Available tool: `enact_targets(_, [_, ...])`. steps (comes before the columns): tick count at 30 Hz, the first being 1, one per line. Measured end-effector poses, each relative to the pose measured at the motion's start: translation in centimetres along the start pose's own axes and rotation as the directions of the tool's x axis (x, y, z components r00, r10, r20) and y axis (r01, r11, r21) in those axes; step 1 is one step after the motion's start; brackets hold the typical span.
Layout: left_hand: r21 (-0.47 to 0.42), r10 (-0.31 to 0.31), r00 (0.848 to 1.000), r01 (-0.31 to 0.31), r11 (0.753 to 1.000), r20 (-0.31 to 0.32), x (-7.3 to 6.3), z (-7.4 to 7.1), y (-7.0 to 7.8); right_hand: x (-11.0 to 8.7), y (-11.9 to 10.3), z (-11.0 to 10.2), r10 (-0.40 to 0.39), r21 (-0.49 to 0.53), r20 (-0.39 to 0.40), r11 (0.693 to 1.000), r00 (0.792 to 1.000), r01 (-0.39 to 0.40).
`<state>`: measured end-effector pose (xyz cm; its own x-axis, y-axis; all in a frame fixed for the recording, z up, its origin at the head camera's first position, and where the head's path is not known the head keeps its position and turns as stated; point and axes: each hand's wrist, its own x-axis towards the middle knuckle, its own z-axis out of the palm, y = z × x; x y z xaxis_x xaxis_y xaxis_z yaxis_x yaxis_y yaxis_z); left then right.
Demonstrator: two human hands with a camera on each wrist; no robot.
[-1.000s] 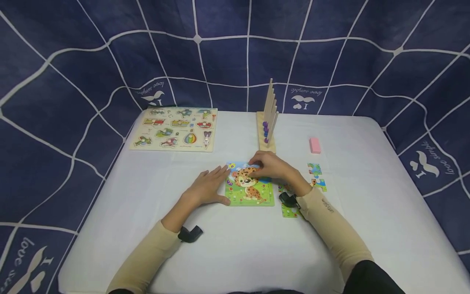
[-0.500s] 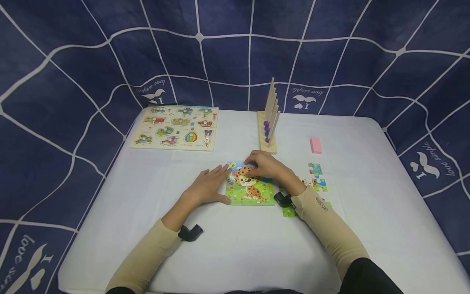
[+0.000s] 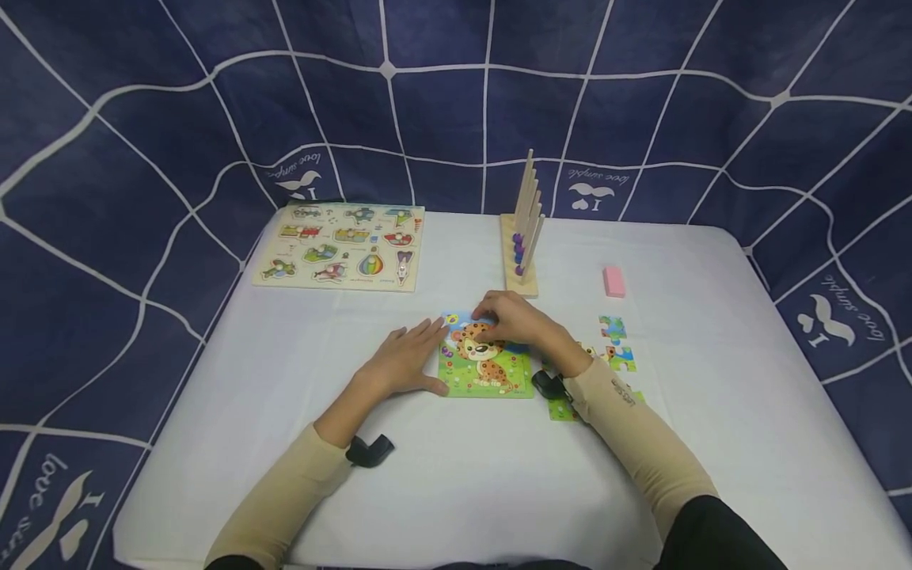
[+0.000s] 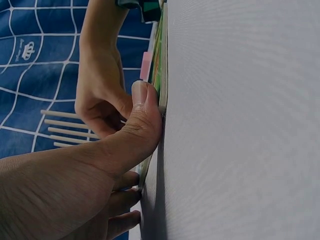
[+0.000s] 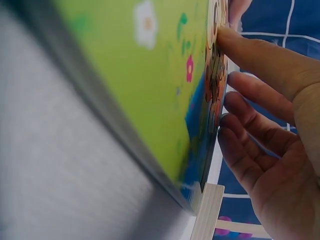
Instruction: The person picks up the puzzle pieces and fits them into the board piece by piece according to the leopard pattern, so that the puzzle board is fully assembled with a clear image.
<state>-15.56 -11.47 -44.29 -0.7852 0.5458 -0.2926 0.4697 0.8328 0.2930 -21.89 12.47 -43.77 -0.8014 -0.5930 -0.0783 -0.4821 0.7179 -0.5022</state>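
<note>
A jigsaw puzzle board [image 3: 492, 382] with a spotted leopard cub on green grass lies on the white table, most of its picture filled in. My left hand [image 3: 402, 360] rests along its left side, fingers stretched out and thumb by the near left corner. In the left wrist view the left thumb [image 4: 141, 112] lies against the board's edge. Over the upper part bends my right hand [image 3: 518, 323], its thumb on the cub's face. The right wrist view has this thumb [image 5: 235, 42] and the spread, curved fingertips touching the orange spotted pieces [image 5: 215, 92].
Loose puzzle pieces [image 3: 618, 358] lie right of the board, some hidden under the right forearm. Behind stands a wooden peg stand [image 3: 529, 286] with purple and blue beads. A pink block [image 3: 613, 282] sits at the right, a vehicle puzzle board [image 3: 342, 277] at the back left.
My right hand has shifted slightly left across the board's upper part, uncovering more of the loose pieces beside the forearm. My left hand has stayed in place.
</note>
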Motion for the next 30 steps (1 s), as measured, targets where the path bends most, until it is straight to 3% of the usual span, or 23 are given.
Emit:
enact_targets(23, [0.01, 0.001, 1.0, -0.001, 1.0, 0.013, 0.16, -0.17, 0.02, 0.16, -0.12, 0.06, 0.018, 0.008, -0.026, 1.0, 0.999, -0.018])
enact_targets(30, [0.018, -0.004, 1.0, 0.003, 1.0, 0.016, 0.1, -0.09, 0.01, 0.01, -0.37, 0.12, -0.027, 0.016, -0.022, 0.999, 0.999, 0.028])
